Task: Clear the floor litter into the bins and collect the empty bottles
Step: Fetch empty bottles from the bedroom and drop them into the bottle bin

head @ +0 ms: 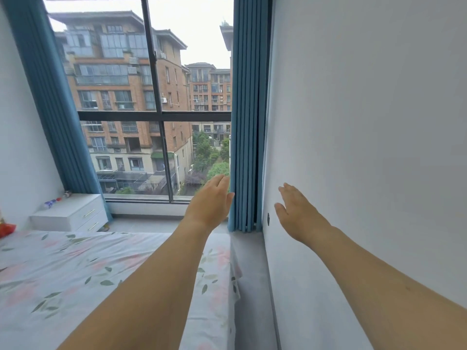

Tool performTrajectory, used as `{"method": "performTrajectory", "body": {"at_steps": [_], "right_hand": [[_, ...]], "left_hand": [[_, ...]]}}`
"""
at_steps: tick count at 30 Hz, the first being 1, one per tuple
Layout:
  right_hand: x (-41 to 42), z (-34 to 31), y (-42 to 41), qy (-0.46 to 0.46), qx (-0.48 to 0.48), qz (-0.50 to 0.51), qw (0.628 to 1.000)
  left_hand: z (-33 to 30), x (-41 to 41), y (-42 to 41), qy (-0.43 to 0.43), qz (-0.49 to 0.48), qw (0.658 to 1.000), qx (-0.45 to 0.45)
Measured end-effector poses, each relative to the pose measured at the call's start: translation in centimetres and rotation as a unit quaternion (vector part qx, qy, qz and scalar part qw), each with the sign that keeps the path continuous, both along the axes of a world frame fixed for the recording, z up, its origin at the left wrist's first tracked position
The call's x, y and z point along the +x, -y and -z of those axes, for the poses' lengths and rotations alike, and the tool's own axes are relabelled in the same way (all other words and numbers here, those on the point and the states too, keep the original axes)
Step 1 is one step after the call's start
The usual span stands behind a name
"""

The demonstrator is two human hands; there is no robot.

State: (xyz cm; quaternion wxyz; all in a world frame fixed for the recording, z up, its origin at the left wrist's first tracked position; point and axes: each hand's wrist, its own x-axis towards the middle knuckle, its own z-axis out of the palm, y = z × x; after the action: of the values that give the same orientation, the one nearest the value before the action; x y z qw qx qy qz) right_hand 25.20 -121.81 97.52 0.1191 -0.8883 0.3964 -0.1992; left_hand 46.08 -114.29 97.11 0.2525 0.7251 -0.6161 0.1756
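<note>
While both hands reach out empty, bottle (51,203) lies on nightstand (73,213)

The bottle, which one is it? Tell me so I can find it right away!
Find the big window, then look down to its left, where a white drawer cabinet stands in the corner under the blue curtain. The bottle lies on its side on top: clear plastic with a blue label and a red cap.
</note>
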Motion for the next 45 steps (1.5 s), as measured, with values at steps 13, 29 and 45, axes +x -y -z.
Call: {"method": "performTrajectory", "body": {"at_steps": [13,29,45], "right_hand": [[17.6,-2.9,30.0,0.013,0.021,0.012,1.0],[32.5,-0.7,61.7,0.014,0.035,-0.006,0.999],[50.1,1.7,86.4,-0.004,0.049,-0.054,0.997]], "left_hand": [[-2.3,17.9,30.1,-0.018,-0.003,1.0,0.023],[-0.2,33.0,62.2,-0.019,-0.006,0.999,0.038],[1.8,49.2,84.4,-0.049,-0.043,0.997,0.041]]}}
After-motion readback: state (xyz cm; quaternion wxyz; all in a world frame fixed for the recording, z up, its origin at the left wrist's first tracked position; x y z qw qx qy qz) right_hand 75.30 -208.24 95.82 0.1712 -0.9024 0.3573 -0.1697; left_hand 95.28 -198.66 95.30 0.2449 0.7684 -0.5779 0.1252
